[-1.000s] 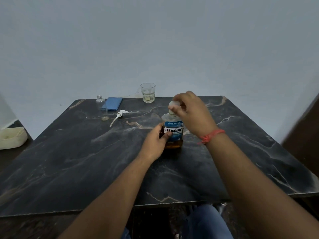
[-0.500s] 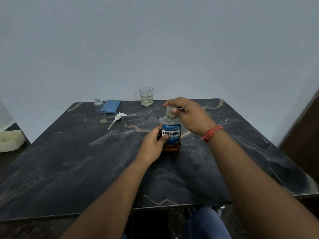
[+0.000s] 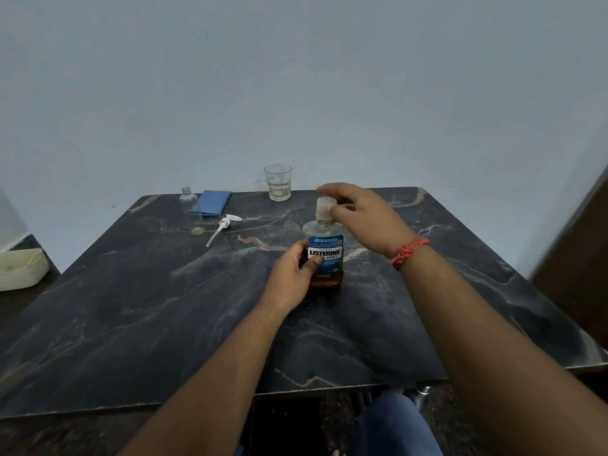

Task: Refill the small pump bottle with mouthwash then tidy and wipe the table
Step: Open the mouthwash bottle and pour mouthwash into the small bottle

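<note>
A Listerine mouthwash bottle (image 3: 326,255) with a blue label and amber liquid low inside stands upright mid-table. My left hand (image 3: 293,273) grips its body from the left. My right hand (image 3: 358,214) pinches the pale cap (image 3: 325,209), which sits on the bottle's neck. The small clear pump bottle (image 3: 188,200), without its top, stands at the far left corner. Its white pump head (image 3: 223,225) lies on the table nearby, tube pointing toward me. A folded blue cloth (image 3: 210,203) lies beside the small bottle.
A drinking glass (image 3: 278,182) with a little pale liquid stands at the table's far edge. A small wet spot (image 3: 196,230) shows near the pump head. The dark marble table (image 3: 131,307) meets a wall behind. A cream tub (image 3: 19,269) sits off the left side.
My right hand came down with the cap onto the bottle's neck and now pinches it from the side. My left hand kept its hold on the bottle.
</note>
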